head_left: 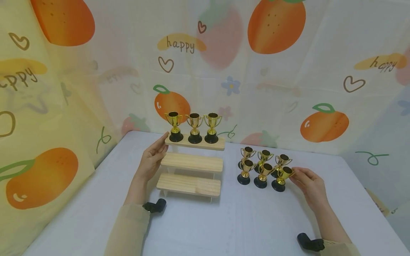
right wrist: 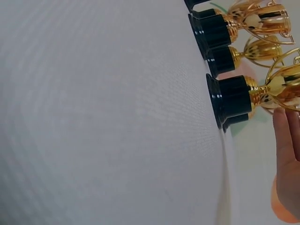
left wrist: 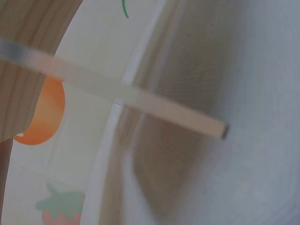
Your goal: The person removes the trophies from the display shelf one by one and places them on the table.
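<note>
Three small gold trophies [head_left: 194,128] on black bases stand on the top shelf of a three-step wooden display stand [head_left: 192,161]. My left hand [head_left: 153,156] holds the left end of the stand around the top step, with the finger ends partly hidden. In the left wrist view, the stand's clear support [left wrist: 178,112] and a wooden shelf [left wrist: 18,70] show close up. At the right, my right hand [head_left: 309,185] touches the handle side of the front-right trophy [head_left: 280,179] with extended fingers [right wrist: 283,140]. That trophy's base rests on the table.
Several more trophies [head_left: 245,172] are grouped in two rows to the right of the stand. The lower two steps [head_left: 189,184] bear nothing. A white cloth [head_left: 243,220] covers the table, and a fruit-print curtain [head_left: 128,96] hangs behind it.
</note>
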### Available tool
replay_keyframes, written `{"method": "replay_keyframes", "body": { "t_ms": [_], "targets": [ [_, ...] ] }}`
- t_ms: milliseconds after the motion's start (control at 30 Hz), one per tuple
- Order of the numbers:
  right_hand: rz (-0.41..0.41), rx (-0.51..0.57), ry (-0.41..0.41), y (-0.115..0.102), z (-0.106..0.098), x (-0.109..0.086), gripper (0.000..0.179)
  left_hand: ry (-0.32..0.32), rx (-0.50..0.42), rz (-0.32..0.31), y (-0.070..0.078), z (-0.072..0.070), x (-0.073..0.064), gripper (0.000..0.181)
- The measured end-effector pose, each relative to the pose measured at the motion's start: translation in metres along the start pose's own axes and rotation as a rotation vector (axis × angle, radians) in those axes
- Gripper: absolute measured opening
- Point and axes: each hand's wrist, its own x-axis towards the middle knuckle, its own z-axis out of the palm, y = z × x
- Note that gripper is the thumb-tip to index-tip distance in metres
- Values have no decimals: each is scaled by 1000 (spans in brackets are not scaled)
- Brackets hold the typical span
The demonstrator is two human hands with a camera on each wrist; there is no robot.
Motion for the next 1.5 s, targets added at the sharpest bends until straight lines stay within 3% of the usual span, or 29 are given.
{"method": "replay_keyframes", "body": {
  "t_ms": [267,500,733,967,1200,1500],
  "targets": [
    [14,16,150,-1,0,2,5,4,-6,-16,2,2,0,63],
    [5,203,300,-11,5,5,16,7,1,-22,5,3,0,63],
    [12,190,433,-26,15,8,36,10,-7,-19,5,4,0,63],
    [-67,285,441,-35,32,8,26,2,-7,-18,3,2,0,63],
    [-136,269,443,-38,48,11,22,4,-15,-22,3,2,0,64],
    [-190,278,379,-48,78,16,23,7,-10,-22,3,3,-1,64]
  ]
}}
